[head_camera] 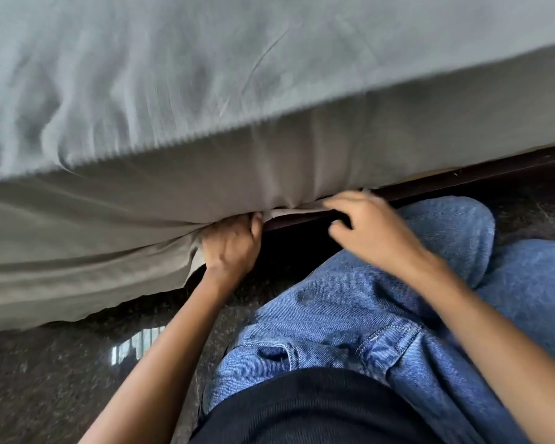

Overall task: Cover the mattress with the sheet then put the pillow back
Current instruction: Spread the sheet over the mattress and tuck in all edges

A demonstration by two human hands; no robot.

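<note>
At the far left I see the grey cotton sheet [173, 91] spread over the top of the mattress, with soft wrinkles, and its side part falls down over the edge and hangs loose to the dark polished stone floor [45, 379]. The mattress itself I cannot see, it is all under the cloth. On the floor there is a small bright reflection, like of a window, just beside my left forearm. Going to the middle, my left hand [229, 245] is at the bottom edge of the hanging sheet; the fingers are curled closed around a bunch of the fabric, and the cloth makes tight folds that run toward this hand. Just right of it a pale strip of the sheet's hem lies on the dark brown wooden bed frame [462, 177], which shows as a long rail under the mattress side and goes up to the right. My right hand [366, 225] is near the left one but apart from it, with the palm down over the rail; the fingers are half bent and spread, and the fingertips touch the hem at the rail, but the hand is a little blurred, so I cannot tell if they really pinch the cloth. Below and to the right are my knees in blue denim jeans [398, 315], folded on the floor close to the bed, and the black ribbed top [302, 411] at the bottom edge. The pillow I do not see in this view.
</note>
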